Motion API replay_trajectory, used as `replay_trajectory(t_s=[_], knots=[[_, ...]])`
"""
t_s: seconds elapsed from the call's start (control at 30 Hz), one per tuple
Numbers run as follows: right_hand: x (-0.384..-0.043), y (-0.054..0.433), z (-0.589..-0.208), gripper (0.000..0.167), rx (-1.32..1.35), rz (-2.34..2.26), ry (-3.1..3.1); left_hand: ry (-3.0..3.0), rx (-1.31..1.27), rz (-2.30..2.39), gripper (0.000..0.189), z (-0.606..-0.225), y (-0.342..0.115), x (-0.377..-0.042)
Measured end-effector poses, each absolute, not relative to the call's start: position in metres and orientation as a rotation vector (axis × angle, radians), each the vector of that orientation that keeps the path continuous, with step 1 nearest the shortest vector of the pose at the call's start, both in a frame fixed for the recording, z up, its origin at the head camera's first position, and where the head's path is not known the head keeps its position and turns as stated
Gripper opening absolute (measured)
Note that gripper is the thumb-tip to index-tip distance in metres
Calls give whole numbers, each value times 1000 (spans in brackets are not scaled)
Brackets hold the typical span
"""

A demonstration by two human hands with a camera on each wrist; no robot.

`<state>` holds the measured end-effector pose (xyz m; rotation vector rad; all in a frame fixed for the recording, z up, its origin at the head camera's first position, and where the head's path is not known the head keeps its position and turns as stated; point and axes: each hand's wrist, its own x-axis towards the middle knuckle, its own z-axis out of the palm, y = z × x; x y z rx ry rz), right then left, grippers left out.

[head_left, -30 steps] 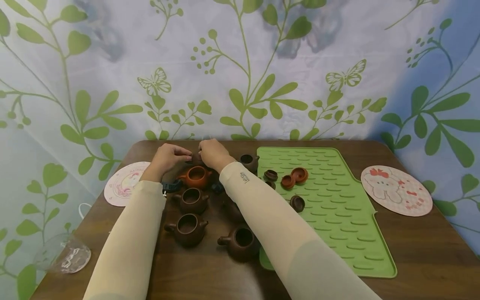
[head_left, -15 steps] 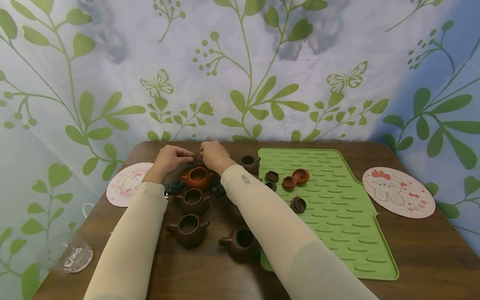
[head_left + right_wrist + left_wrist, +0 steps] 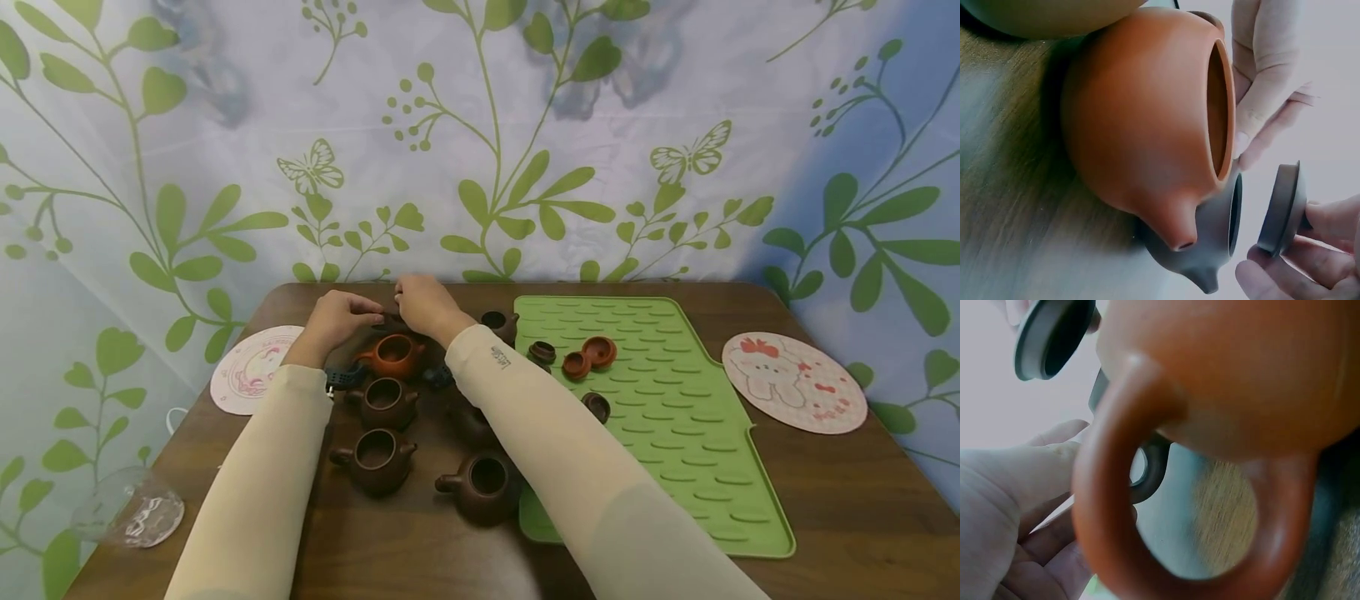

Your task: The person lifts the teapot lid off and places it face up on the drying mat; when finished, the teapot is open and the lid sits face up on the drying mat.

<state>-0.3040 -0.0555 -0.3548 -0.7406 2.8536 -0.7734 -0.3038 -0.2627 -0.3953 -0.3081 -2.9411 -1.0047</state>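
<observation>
My right hand (image 3: 429, 307) pinches a dark teapot lid (image 3: 1280, 209) by its knob. The lid is tilted on edge in the right wrist view, apart from the mouth of a small dark teapot (image 3: 1211, 228). My left hand (image 3: 335, 321) holds that teapot on its handle side, its grip partly hidden behind the orange teapot (image 3: 1222, 375). That orange teapot stands lidless just in front of both hands. Nearer on the table are more dark lidless teapots, among them one (image 3: 388, 404) behind another (image 3: 378, 471), and one (image 3: 480, 500) by the right forearm.
A green mat (image 3: 660, 433) lies on the right with several small lids, such as an orange lid (image 3: 576, 364) and a dark lid (image 3: 596, 407). Another dark teapot (image 3: 501, 325) touches its left side. Round mats (image 3: 240, 375) and a clear glass (image 3: 153, 521) lie near the edges.
My right hand has risen slightly, and more of the dark teapot shows beneath it. The left hand has stayed in place beside the teapot.
</observation>
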Motion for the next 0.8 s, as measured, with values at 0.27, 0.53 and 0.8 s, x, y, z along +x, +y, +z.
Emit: replay_trajectory(t_s=[0.27,0.53,0.8], knots=[[-302,-39,-354,31,-725,-868,2837,-2956,-304,-1006,25,-396,-262,-305],[-295,-18,-348,48,-729,-1153,2685,-2976,-325,-976,27,-395,-262,-306],[-287,6,-337,42,-763,-1431,2382,-2980,-344,-964,26,-392,-263,-304]])
